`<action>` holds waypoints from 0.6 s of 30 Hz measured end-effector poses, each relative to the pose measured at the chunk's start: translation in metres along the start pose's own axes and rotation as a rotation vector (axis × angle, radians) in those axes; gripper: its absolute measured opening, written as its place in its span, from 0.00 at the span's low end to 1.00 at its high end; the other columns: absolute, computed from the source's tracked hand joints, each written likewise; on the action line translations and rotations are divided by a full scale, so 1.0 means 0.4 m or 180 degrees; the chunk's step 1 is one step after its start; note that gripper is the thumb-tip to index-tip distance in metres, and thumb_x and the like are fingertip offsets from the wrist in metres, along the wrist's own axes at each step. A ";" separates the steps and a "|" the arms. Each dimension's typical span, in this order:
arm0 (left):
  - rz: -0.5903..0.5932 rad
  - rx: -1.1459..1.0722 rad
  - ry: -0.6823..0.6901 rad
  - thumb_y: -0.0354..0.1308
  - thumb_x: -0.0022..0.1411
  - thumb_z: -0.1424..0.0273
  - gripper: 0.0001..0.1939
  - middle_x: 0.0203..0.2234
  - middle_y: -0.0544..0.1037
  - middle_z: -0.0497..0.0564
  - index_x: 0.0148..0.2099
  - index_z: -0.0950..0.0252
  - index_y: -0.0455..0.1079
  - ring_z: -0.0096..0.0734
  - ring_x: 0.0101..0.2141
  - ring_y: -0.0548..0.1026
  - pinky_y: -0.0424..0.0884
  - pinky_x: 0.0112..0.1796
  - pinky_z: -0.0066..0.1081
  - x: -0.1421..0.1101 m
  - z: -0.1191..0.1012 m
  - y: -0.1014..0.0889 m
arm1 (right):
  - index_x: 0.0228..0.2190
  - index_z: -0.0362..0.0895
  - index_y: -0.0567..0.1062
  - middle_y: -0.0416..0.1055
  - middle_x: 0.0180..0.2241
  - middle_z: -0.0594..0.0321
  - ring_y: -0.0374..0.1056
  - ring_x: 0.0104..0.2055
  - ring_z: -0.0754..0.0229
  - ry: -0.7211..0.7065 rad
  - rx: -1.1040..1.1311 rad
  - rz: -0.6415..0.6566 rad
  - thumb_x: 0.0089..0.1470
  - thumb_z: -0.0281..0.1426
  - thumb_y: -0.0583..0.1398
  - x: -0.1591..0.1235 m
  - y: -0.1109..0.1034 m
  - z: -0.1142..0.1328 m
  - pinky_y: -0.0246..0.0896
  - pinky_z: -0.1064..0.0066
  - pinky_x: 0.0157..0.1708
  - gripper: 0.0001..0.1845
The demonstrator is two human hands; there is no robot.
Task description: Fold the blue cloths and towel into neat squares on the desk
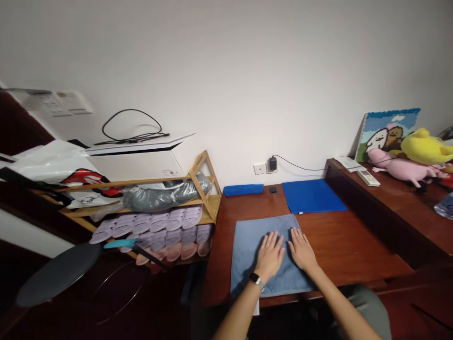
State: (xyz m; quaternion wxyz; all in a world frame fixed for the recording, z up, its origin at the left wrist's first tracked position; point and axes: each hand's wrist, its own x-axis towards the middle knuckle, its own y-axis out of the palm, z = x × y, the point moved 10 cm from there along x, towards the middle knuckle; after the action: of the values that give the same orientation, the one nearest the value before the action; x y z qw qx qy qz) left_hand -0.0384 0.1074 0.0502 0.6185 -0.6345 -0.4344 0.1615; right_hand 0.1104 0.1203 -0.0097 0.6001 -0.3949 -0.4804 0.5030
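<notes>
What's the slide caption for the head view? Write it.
Left hand flat on a pale blue cloth, right hand at its edge, brown desk beneath.

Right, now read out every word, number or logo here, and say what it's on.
No text can be read.
Box: small print at the lower right, too small.
Wall panels: marks, blurred.
Remote: any markings too small.

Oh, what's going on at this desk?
A person's left hand lies flat near the middle of a grey-blue cloth spread on the wooden desk; the right hand lies flat over the cloth's right edge. Farther back lie a bright blue cloth and a long blue bundle.
</notes>
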 end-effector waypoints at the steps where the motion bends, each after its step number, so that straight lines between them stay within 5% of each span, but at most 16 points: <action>1: 0.0081 -0.0086 0.0052 0.40 0.78 0.57 0.28 0.73 0.60 0.52 0.74 0.54 0.57 0.41 0.72 0.57 0.56 0.69 0.50 0.004 -0.043 0.018 | 0.72 0.35 0.54 0.49 0.74 0.50 0.44 0.76 0.51 0.0015 0.0003 0.0080 0.71 0.41 0.40 -0.020 0.011 -0.006 0.40 0.53 0.74 0.36; 3: 0.0220 -0.0170 0.0046 0.40 0.78 0.56 0.27 0.72 0.62 0.52 0.74 0.53 0.59 0.41 0.71 0.59 0.57 0.69 0.50 0.005 -0.077 0.042 | 0.72 0.35 0.55 0.50 0.74 0.50 0.44 0.76 0.51 0.0027 0.0013 0.0202 0.71 0.42 0.41 -0.043 0.023 -0.013 0.41 0.53 0.73 0.37; 5: 0.0294 -0.0098 -0.0051 0.40 0.78 0.56 0.28 0.72 0.62 0.52 0.74 0.53 0.58 0.41 0.71 0.59 0.57 0.68 0.50 -0.016 -0.041 0.045 | 0.72 0.35 0.55 0.49 0.74 0.51 0.43 0.76 0.51 0.0027 0.0024 0.0216 0.71 0.43 0.41 -0.047 0.022 -0.012 0.39 0.53 0.74 0.37; 11: 0.0318 0.0554 -0.0790 0.40 0.78 0.58 0.29 0.71 0.62 0.57 0.75 0.61 0.57 0.43 0.71 0.58 0.57 0.68 0.51 -0.164 0.281 -0.035 | 0.72 0.33 0.54 0.49 0.74 0.48 0.43 0.76 0.50 0.0067 0.0029 0.0206 0.71 0.41 0.41 -0.029 0.015 -0.001 0.37 0.52 0.74 0.37; 13: 0.0371 0.0611 -0.0874 0.40 0.78 0.59 0.29 0.72 0.62 0.57 0.74 0.62 0.57 0.42 0.71 0.58 0.57 0.68 0.50 -0.184 0.349 -0.061 | 0.72 0.32 0.54 0.49 0.74 0.48 0.43 0.76 0.50 0.0062 0.0014 0.0243 0.71 0.41 0.41 -0.018 0.012 0.006 0.37 0.52 0.74 0.37; 15: 0.0475 0.0597 -0.0871 0.40 0.78 0.60 0.29 0.71 0.63 0.56 0.74 0.62 0.58 0.41 0.71 0.59 0.57 0.68 0.49 -0.181 0.372 -0.078 | 0.72 0.32 0.54 0.49 0.73 0.48 0.44 0.76 0.49 0.0058 0.0009 0.0272 0.70 0.40 0.41 -0.007 0.005 0.017 0.37 0.51 0.74 0.37; 18: 0.0408 0.0594 -0.0880 0.40 0.78 0.62 0.28 0.70 0.64 0.59 0.73 0.66 0.60 0.43 0.70 0.60 0.57 0.69 0.49 -0.161 0.334 -0.106 | 0.72 0.34 0.54 0.50 0.73 0.48 0.44 0.76 0.48 0.0057 -0.0007 0.0162 0.70 0.40 0.41 -0.017 -0.019 0.039 0.38 0.50 0.74 0.37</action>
State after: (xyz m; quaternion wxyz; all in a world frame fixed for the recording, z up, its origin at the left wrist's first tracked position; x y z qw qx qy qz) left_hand -0.1891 0.1389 0.0438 0.5975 -0.5726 -0.4571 0.3258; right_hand 0.0966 0.1121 -0.0001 0.5910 -0.4121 -0.4654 0.5140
